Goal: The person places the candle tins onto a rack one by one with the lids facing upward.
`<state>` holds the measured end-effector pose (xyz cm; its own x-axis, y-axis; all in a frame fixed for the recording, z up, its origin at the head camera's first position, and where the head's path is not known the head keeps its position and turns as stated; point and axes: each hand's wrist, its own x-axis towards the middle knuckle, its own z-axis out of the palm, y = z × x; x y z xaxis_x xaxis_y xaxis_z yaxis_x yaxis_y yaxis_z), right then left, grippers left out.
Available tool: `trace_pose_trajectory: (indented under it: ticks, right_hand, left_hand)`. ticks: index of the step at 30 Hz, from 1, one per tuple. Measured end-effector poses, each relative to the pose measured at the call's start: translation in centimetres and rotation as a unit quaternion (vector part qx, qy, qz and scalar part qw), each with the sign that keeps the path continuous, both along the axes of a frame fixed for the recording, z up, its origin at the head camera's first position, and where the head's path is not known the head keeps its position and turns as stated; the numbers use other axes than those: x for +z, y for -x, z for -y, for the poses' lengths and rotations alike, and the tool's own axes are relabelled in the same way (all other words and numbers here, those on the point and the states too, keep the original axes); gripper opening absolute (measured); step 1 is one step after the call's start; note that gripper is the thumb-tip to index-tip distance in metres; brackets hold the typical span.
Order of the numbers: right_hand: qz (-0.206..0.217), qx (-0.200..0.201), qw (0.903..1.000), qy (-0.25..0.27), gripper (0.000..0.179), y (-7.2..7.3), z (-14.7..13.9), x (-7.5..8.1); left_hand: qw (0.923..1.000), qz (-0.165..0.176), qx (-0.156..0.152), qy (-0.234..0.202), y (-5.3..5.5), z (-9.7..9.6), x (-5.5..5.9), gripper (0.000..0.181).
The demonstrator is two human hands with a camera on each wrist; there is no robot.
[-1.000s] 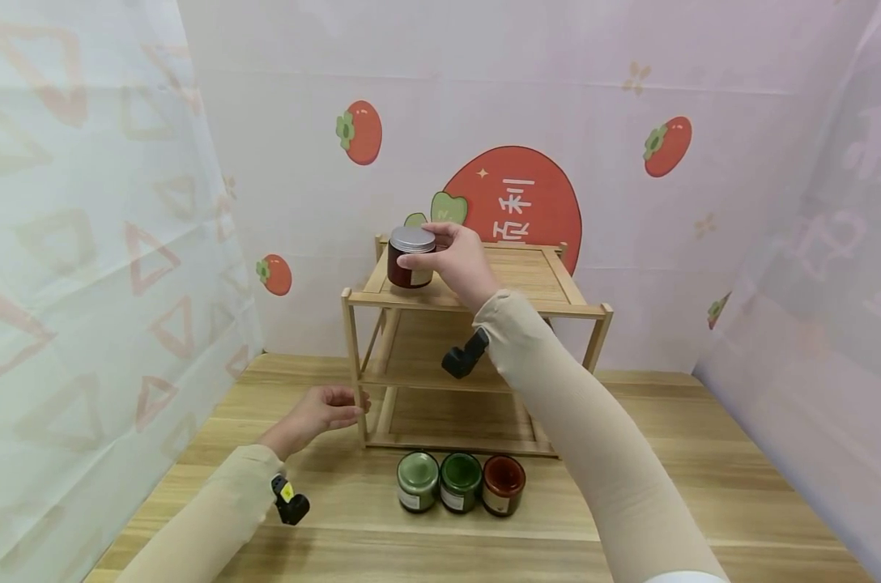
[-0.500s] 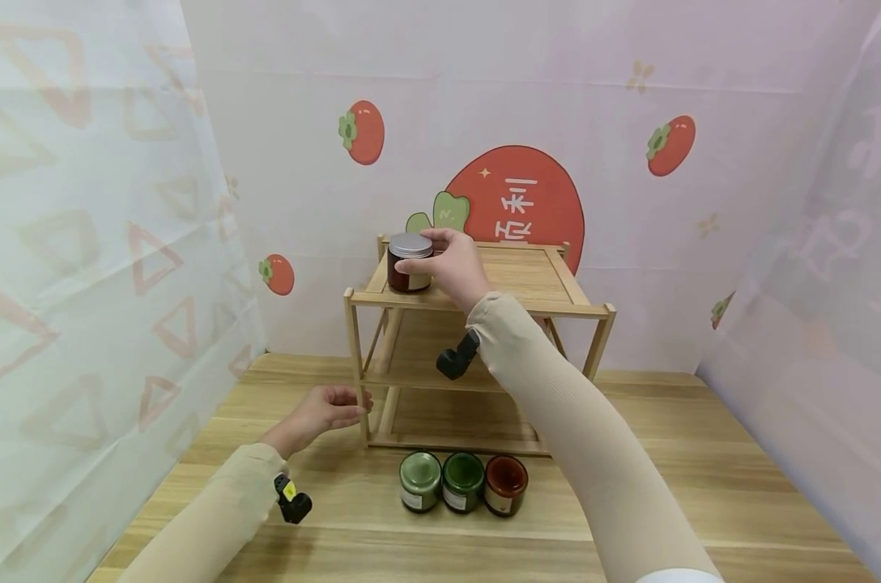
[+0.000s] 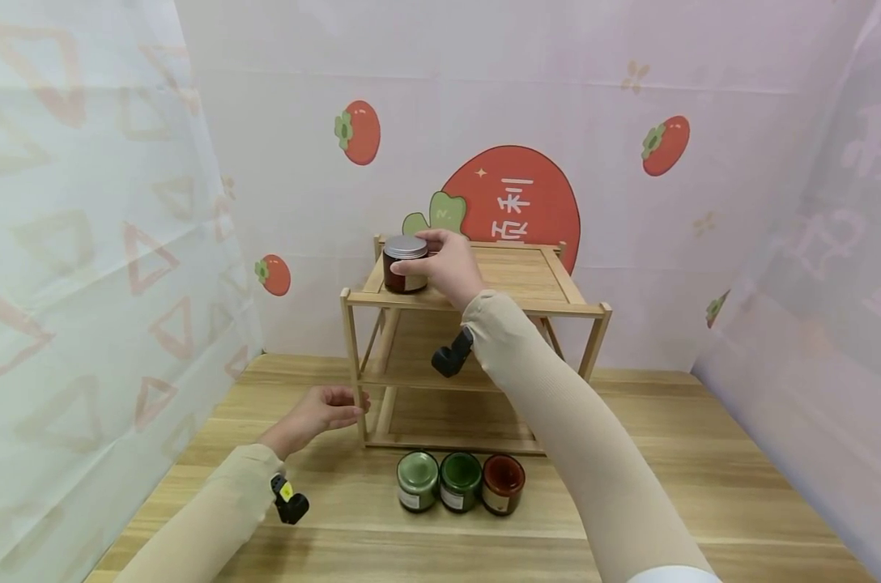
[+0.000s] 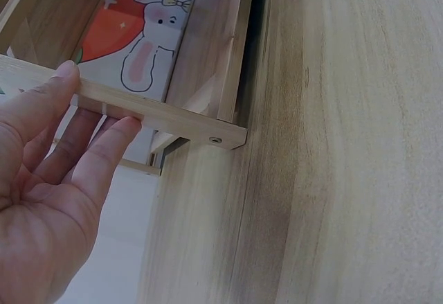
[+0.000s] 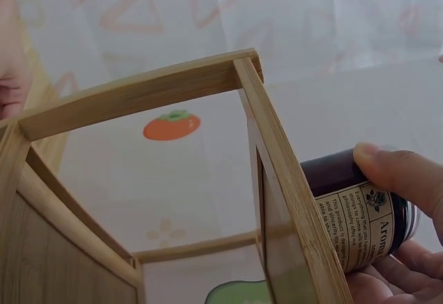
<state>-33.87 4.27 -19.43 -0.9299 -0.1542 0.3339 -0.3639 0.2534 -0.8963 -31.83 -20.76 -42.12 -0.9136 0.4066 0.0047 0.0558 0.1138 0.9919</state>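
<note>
My right hand (image 3: 453, 265) grips a dark red candle jar (image 3: 404, 275) with a silver lid, upright at the left end of the wooden rack's (image 3: 499, 306) top shelf. In the right wrist view the thumb lies across the jar (image 5: 353, 214) beside its printed paper label, and the fingers wrap its other side. Low on the rack's front left post, my left hand (image 3: 317, 417) pinches the wood between thumb and fingers; the left wrist view shows this post (image 4: 173, 115) in its grip.
Before the rack, a pale green jar (image 3: 418, 482), a dark green jar (image 3: 460, 482) and a reddish-brown jar (image 3: 504, 484) stand in a row on the wooden table (image 3: 382, 551). Behind hangs a white cloth (image 3: 528, 73) printed with persimmons; more cloth covers both sides.
My right hand has lowered the dark red jar slightly and shifted it a little left over the top shelf. The left hand stays on the post.
</note>
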Motion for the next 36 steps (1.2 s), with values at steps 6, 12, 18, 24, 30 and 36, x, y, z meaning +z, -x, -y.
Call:
trace_pose_trajectory:
  ticks: [6, 12, 18, 24, 30, 36]
  right_hand:
    - [0.003, 0.001, 0.9999, -0.016, 0.064, -0.1, 0.0, 0.1]
    - [0.012, -0.010, 0.9993, -0.034, 0.066, -0.2, 0.2, 0.2]
    - [0.020, -0.014, 0.9993, -0.029, 0.070, -0.4, 0.3, 0.2]
    - [0.020, 0.017, 0.9997, 0.001, 0.077, -0.4, -0.2, 0.5]
    - [-0.014, 0.026, 0.9992, 0.026, 0.070, -0.8, -1.0, 0.9]
    - [-0.040, 0.028, 0.9975, 0.050, 0.068, -1.3, -1.7, 1.0]
  left_hand:
    - [1.0000, 0.000, -0.001, 0.004, 0.2, 0.0, -0.3, 0.044]
    - [1.0000, 0.007, 0.004, -0.004, 0.3, 0.1, -0.5, 0.041]
    - [1.0000, 0.000, -0.003, -0.004, 0.3, 0.1, -0.5, 0.042]
    - [1.0000, -0.003, -0.002, -0.002, 0.4, 0.1, -0.5, 0.040]
    - [1.0000, -0.003, -0.003, -0.002, 0.4, 0.2, -0.4, 0.041]
    - [1.0000, 0.003, 0.006, 0.000, 0.3, 0.0, -0.4, 0.041]
